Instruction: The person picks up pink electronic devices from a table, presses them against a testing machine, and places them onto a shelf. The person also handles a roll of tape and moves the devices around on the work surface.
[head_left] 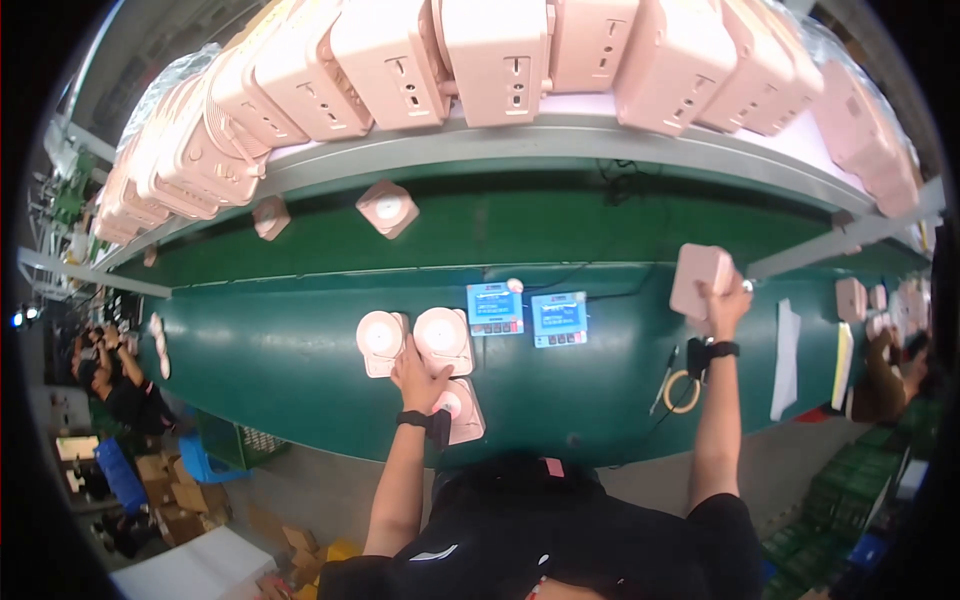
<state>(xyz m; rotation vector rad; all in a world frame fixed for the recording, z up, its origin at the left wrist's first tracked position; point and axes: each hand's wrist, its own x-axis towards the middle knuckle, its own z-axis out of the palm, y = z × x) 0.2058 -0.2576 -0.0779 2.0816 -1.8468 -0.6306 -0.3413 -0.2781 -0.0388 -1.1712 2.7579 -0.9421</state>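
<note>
"Starting from the left blue panel (496,310), where is the right hand (730,303)?"

"Well to the right of it, past the second blue panel (559,319). The forearm stretches almost straight away from the body, and the fingers are curled around a pink box (700,278), gripping its lower right side."

"Is that box resting on the green table (590,415)?"

"I can't tell whether its lower edge touches. It stands well right of the left blue panel, slightly farther from the person."

"And the left hand (420,380)?"

"Left of that panel and nearer the body. Its forearm leans a little rightward, palm down, with fingers pointing away and the thumb out to the right."

"Grasping something?"

"It is among three pink units with round discs: the outer pink unit (380,337) and inner pink unit (441,335), both left of the panel, and the near pink unit (468,427), toward the body from it. Whether the fingers grip or only rest there, I can't tell."

"Anything beside the right forearm?"

"A tan ring (682,392), right of the panel and nearer the person."
</note>
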